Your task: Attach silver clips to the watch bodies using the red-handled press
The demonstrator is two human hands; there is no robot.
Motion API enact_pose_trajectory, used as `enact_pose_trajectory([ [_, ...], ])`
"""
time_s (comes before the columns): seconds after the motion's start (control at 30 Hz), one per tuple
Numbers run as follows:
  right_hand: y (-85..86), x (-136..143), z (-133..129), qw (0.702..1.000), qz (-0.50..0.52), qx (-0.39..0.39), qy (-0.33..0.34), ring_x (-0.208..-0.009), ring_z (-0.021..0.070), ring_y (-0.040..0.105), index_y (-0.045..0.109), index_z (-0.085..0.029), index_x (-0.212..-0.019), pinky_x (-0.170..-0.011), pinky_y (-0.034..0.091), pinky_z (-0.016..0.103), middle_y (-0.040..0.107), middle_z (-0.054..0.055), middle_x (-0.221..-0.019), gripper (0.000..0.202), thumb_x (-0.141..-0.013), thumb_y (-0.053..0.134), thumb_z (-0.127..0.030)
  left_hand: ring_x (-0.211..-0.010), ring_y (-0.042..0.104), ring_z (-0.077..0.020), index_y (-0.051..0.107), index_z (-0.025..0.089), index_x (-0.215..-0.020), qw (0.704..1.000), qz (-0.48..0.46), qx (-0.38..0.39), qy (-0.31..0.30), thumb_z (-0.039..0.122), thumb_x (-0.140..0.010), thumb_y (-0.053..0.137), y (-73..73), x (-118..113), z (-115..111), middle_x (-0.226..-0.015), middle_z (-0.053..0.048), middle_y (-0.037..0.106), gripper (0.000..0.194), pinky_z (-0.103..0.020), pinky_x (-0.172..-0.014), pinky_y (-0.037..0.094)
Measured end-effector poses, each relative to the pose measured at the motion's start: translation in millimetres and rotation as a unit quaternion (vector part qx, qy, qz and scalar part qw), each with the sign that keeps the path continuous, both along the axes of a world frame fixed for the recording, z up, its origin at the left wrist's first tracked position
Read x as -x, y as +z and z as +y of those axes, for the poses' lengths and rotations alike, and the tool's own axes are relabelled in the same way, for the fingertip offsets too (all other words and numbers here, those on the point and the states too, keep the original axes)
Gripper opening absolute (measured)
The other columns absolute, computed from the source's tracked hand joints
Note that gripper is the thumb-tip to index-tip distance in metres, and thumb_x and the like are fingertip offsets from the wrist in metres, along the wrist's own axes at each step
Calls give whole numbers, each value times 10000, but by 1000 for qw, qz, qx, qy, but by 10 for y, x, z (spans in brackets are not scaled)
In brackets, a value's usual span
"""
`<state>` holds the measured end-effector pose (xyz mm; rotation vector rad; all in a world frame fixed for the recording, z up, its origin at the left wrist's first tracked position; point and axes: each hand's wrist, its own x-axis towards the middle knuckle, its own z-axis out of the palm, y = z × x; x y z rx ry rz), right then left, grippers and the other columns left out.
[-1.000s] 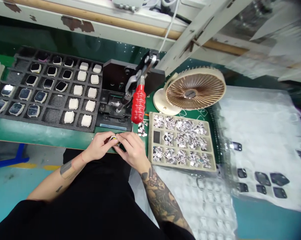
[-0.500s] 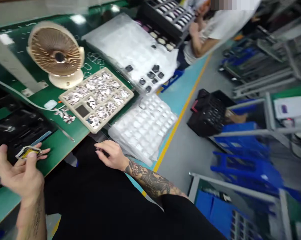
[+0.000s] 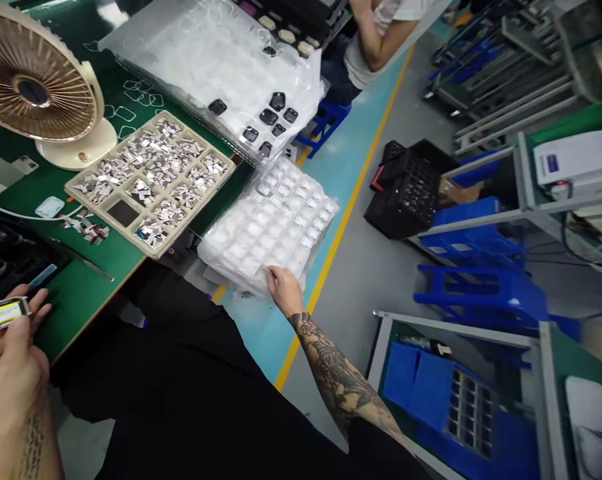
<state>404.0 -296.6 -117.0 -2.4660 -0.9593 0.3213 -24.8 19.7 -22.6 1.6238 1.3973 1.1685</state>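
Observation:
My left hand (image 3: 15, 363), at the left edge of view, holds a small open electronic device (image 3: 3, 315) with a yellow battery inside a pale frame. The thumb presses on its near side, and the other fingers lie behind it. My right hand (image 3: 285, 288) is at the near edge of a white translucent plastic blister tray (image 3: 261, 233). Its fingers are pinched together over the tray's edge; what lies between the fingertips is hidden. Small pale pieces sit in several pockets of the tray, mostly on its far right side.
A beige sorting tray (image 3: 153, 250) of small silvery parts lies on the green bench, beside a fan (image 3: 33, 90) and tweezers (image 3: 88, 260). Black cases (image 3: 269, 117) rest on plastic sheeting (image 3: 181, 67). Another person's arm (image 3: 375, 43) is beyond. Blue stools (image 3: 481, 293) stand right.
My right hand has moved from near my lap to the right, onto the blister tray's near edge. The view has shifted; my left hand still holds the device, now farther left in view.

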Motion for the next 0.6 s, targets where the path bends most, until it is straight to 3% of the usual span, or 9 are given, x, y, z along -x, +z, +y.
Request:
enact_pose_trajectory([
  [0.1, 314, -4, 223, 997, -6, -74, 9, -1036, 250, 730, 760, -180, -1218, -971, 632, 439, 755, 138, -1118, 312, -1094, 491, -278, -1223, 809, -345, 559, 369, -1348, 995, -74, -61, 22, 482, -694, 965, 36, -87, -52, -1281, 38, 782, 778, -671, -1007, 692],
  [0.2, 744, 173, 702, 968, 31, -241, 65, -927, 198, 743, 778, -237, -1254, -803, 681, 389, 697, 114, -1201, 271, -1099, 563, -294, -1119, 845, -317, 622, 241, -1423, 992, -119, 26, 37, 390, -799, 947, 129, -193, -151, -1299, -86, 813, 719, -499, -939, 736],
  [0.27, 1012, 424, 1127, 935, 67, -326, 126, -948, 203, 755, 802, -265, -1213, -762, 693, 385, 686, 115, -1272, 211, -1053, 665, -250, -994, 868, -301, 669, 186, -1364, 986, -139, 81, 37, 377, -815, 947, 207, -251, -210, -1252, -136, 829, 644, -392, -829, 742],
  [0.37, 1317, 947, 1790, 885, 113, -355, 279, -1155, 257, 757, 791, -282, -1269, -941, 694, 451, 730, 114, -1323, 304, -1000, 734, -154, -880, 870, -287, 694, 158, -1345, 974, -176, 135, 35, 370, -805, 959, 321, -295, -275, -1089, -128, 853, 638, -306, -697, 708],
  [0.47, 1485, 1526, 2355, 809, 170, -378, 416, -1216, 256, 751, 750, -287, -1368, -1049, 663, 474, 771, 101, -1324, 436, -982, 738, -85, -918, 869, -290, 678, 148, -1401, 957, -230, 175, 30, 354, -835, 942, 425, -293, -354, -1117, -138, 852, 659, -299, -712, 702],
  [0.6, 1518, 2148, 2851, 740, 244, -368, 507, -1211, 265, 739, 759, -295, -1331, -1068, 640, 519, 788, 87, -1308, 387, -984, 761, -126, -1019, 855, -284, 663, 166, -1458, 931, -311, 190, 9, 318, -902, 891, 532, -252, -484, -1208, -140, 842, 620, -364, -873, 720],
])
